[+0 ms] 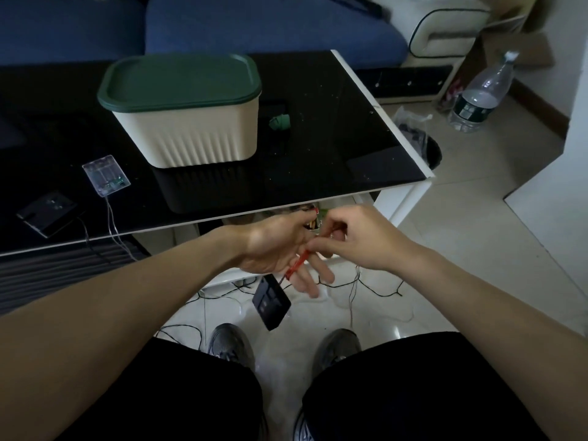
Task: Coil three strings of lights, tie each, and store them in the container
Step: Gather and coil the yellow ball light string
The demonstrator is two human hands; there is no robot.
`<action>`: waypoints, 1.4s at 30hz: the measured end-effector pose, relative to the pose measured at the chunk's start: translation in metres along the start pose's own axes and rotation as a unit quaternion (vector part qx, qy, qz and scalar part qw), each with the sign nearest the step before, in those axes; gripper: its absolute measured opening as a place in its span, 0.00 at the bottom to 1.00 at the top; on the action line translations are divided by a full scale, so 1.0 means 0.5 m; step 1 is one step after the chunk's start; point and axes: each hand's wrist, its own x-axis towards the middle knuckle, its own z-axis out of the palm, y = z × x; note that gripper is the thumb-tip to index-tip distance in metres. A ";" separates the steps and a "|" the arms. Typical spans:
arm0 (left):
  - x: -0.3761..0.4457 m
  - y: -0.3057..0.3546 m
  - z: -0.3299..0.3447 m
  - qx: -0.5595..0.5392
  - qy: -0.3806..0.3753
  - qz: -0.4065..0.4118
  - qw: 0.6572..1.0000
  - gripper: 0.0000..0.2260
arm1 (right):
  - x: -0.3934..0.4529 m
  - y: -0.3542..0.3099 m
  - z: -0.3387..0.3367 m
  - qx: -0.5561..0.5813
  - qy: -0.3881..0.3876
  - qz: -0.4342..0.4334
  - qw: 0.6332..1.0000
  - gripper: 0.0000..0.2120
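My left hand (280, 246) and my right hand (359, 237) meet just below the table's front edge, pinching a dark light string with a red wire tie (294, 267) between them. A black battery box (271, 302) hangs from that string under my left hand. The string's loose wire (375, 289) trails over the floor tiles. A cream container with a green lid (181, 113), closed, stands on the black table (334, 148). A clear battery box (106, 175) and a black battery box (46, 214) lie at the table's left, their wires dropping over the edge.
A small green roll of tie (280, 121) lies right of the container. A plastic bottle (480, 97) and a dark bin with a bag (423, 148) stand on the floor to the right. A blue sofa (254, 23) is behind the table. My knees and shoes are below.
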 end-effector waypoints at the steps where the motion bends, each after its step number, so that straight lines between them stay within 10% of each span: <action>1: 0.001 0.000 0.004 -0.016 -0.004 0.002 1.000 0.20 | 0.002 0.008 -0.002 0.027 0.012 0.020 0.999 0.14; 21: 0.001 0.012 -0.006 -0.055 -0.010 -0.035 0.998 0.15 | 0.012 0.016 0.011 0.149 -0.051 0.028 0.987 0.09; 28: -0.020 0.011 -0.028 -0.036 -0.114 0.030 0.992 0.16 | 0.002 0.009 -0.016 0.321 -0.166 0.072 0.929 0.12; 42: -0.021 0.020 -0.036 -0.056 -0.096 0.097 0.989 0.12 | 0.021 0.018 0.019 0.403 -0.035 0.060 0.913 0.07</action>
